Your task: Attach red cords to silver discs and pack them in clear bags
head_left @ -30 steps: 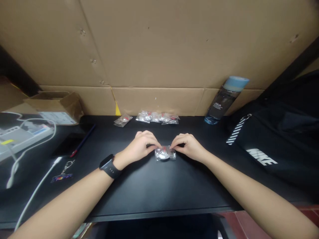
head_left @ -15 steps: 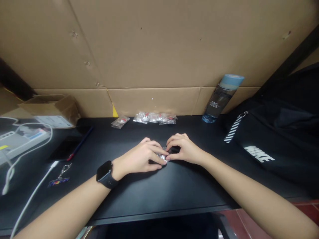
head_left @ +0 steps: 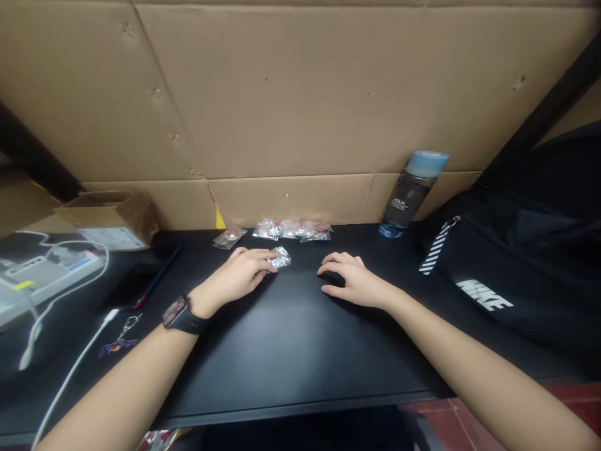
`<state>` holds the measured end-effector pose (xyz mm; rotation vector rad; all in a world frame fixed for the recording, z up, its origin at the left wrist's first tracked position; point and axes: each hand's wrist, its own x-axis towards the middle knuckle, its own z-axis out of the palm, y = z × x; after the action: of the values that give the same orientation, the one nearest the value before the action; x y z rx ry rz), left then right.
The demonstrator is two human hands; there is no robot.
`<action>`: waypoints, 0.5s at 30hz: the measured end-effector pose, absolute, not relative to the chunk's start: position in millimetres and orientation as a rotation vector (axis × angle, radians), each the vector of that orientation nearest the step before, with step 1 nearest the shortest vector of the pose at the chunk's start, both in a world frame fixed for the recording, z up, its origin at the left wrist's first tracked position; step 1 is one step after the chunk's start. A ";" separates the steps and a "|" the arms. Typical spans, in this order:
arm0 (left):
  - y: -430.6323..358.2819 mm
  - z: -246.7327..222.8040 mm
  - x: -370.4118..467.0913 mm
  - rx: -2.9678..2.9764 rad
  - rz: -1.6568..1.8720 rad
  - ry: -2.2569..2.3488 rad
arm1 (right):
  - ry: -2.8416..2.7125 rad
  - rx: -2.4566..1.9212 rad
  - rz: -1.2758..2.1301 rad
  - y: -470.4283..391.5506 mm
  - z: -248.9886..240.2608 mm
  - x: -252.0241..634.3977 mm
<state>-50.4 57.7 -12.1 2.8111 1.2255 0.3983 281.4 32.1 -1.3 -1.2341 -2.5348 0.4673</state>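
A small shiny clear plastic packet (head_left: 282, 257) is pinched at its left edge by the fingers of my left hand (head_left: 241, 275), just above or on the black desk. What lies inside it is too blurred to make out. My right hand (head_left: 350, 280) rests on the desk to the right of the packet and apart from it, its fingers curved and spread from the thumb with nothing visible between them. Behind the hands, several similar clear packets (head_left: 292, 230) with red bits lie in a row. Another packet (head_left: 230, 237) lies by itself to their left.
A water bottle (head_left: 407, 199) leans against the cardboard wall (head_left: 282, 113). On the right sits a black bag (head_left: 511, 269). A cardboard box (head_left: 115, 216), a phone (head_left: 134, 285), a keychain (head_left: 119, 344), a power strip (head_left: 56, 275) and white cables occupy the left of the desk (head_left: 277, 351).
My left hand has moved away to the left and farther back, carrying the packet. My right hand has parted from the packet and stayed near its place. The camera view has shifted slightly.
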 end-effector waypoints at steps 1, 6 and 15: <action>62.7 -14.8 -58.0 2.797 0.410 1.300 | -2.545 -1.237 0.468 32.5 -0.8 282.4; 78.3 -25.8 -79.7 2.749 0.438 1.605 | -2.611 -1.293 0.489 34.1 0.2 287.9; 17.6 -10.1 -30.3 2.730 0.253 1.325 | -2.675 -1.490 0.579 14.9 -7.4 284.2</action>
<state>-30.3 17.6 -10.1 2.7296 1.3245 0.2535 284.2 14.9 -7.4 -1.4903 -2.6750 0.5790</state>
